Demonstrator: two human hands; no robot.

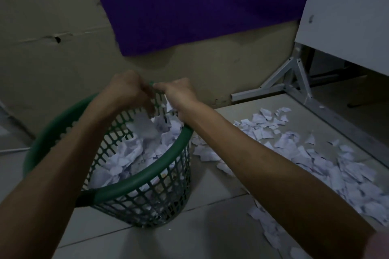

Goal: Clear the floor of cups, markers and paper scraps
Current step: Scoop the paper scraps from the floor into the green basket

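Observation:
A green mesh waste basket [147,171] stands tilted on the tiled floor, filled with white paper scraps [130,153]. Both my hands hover over its far rim. My left hand [128,90] has its fingers curled downward, and a white scrap [145,126] hangs or falls just under it. My right hand [179,93] is beside it, fingers pointing down into the basket, with a bit of paper showing at its fingertips. Whether either hand still holds paper is unclear. Many more white scraps [315,160] lie strewn on the floor to the right.
A cardboard wall [52,48] with a purple sheet [189,6] stands right behind the basket. A white table [347,17] with a metal leg frame [299,82] occupies the right side. Bare floor tiles [168,242] lie in front.

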